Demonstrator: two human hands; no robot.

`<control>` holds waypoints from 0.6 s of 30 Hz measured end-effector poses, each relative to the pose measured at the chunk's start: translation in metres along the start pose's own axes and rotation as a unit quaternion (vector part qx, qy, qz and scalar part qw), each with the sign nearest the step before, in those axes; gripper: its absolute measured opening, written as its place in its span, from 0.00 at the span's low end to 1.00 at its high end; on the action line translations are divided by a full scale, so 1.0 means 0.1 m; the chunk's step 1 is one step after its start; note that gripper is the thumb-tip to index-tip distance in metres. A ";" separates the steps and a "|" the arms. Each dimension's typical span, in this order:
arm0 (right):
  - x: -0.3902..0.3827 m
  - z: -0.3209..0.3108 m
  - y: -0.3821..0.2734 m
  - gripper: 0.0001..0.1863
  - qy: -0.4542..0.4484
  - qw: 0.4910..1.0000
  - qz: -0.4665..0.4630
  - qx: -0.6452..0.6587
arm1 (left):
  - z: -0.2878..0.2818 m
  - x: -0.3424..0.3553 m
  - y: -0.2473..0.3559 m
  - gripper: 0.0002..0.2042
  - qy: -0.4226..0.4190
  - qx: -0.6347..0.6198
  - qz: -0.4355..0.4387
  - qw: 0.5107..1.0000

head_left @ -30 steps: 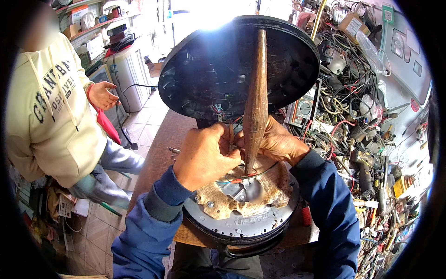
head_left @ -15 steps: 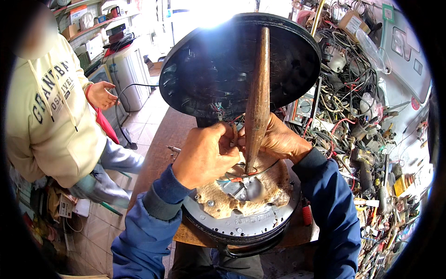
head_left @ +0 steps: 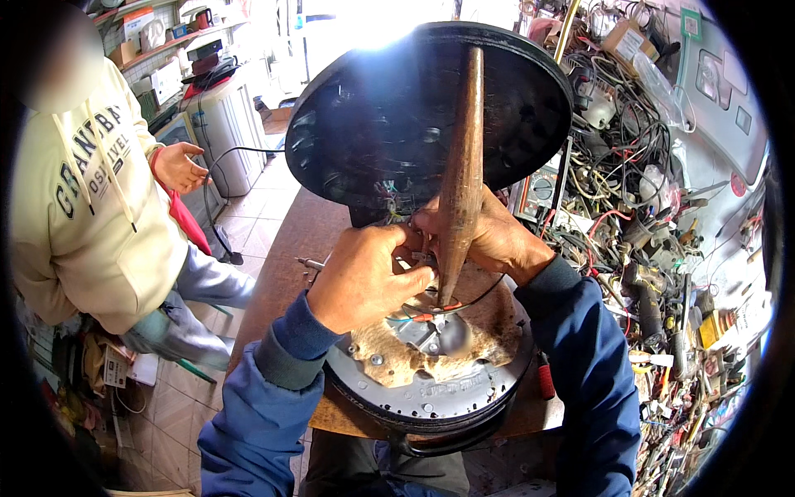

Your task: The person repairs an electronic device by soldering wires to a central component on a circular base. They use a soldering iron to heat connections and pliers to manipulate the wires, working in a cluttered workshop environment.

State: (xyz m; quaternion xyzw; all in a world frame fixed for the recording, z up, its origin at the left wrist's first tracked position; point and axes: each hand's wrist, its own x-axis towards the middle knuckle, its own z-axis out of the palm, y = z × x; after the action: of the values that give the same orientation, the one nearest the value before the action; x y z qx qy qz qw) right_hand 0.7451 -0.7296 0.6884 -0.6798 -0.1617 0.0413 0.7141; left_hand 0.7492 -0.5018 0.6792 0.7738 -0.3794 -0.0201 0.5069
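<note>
A round black appliance lies opened on the table, its hollow lid [head_left: 356,124] tilted up and its grey metal base [head_left: 451,399] below. A tapered wooden stick [head_left: 462,170] stands between base and lid. Torn tan insulation [head_left: 389,360] covers part of the base, with thin wires crossing it. My left hand [head_left: 368,269], fingers closed in a pinch, is left of the stick. My right hand [head_left: 501,236] reaches behind the stick, its fingertips closed and meeting the left ones. What they pinch is too small to make out. Loose coloured wires [head_left: 389,192] show just beyond them.
A wooden table [head_left: 290,248] carries the appliance. At right lies a heap of cables, tools and parts [head_left: 613,166], with a multimeter [head_left: 542,189] at its edge. A red-handled tool [head_left: 546,379] lies by the base. Another person [head_left: 99,207] stands at left; a black cord [head_left: 217,195] hangs nearby.
My right hand has lifted slightly, its fingertips rising beside the stick. The left hand's fingers have shifted a little, with the thumb lower. The appliance and stick stay in place.
</note>
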 end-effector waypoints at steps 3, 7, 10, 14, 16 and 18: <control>0.00 0.04 -0.02 0.10 0.017 0.999 0.018 0.025 | -0.03 0.00 -0.06 0.15 -0.008 0.033 0.020 0.999; 0.02 0.04 -0.03 0.11 0.036 0.998 0.037 0.035 | -0.09 0.06 -0.05 0.14 -0.044 -0.003 -0.027 0.999; 0.00 0.08 -0.05 0.11 0.038 0.997 0.042 0.055 | -0.05 0.05 -0.03 0.14 -0.013 -0.010 -0.005 1.000; 0.05 0.09 0.00 0.11 0.057 0.997 0.044 0.013 | -0.01 0.03 -0.02 0.12 0.015 0.055 0.031 0.998; 0.04 0.12 0.00 0.11 0.073 0.997 0.030 -0.010 | 0.00 0.03 0.00 0.12 0.013 0.084 0.024 0.996; -0.01 0.14 0.00 0.11 0.102 0.994 0.018 -0.030 | 0.00 0.03 0.08 0.11 0.001 0.112 0.004 0.994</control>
State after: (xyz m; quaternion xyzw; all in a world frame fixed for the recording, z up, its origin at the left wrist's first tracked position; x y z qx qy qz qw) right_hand 0.7403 -0.7160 0.6886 -0.7048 -0.0767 -0.0202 0.7050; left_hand 0.7472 -0.5052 0.6870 0.8244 -0.3815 0.0258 0.4174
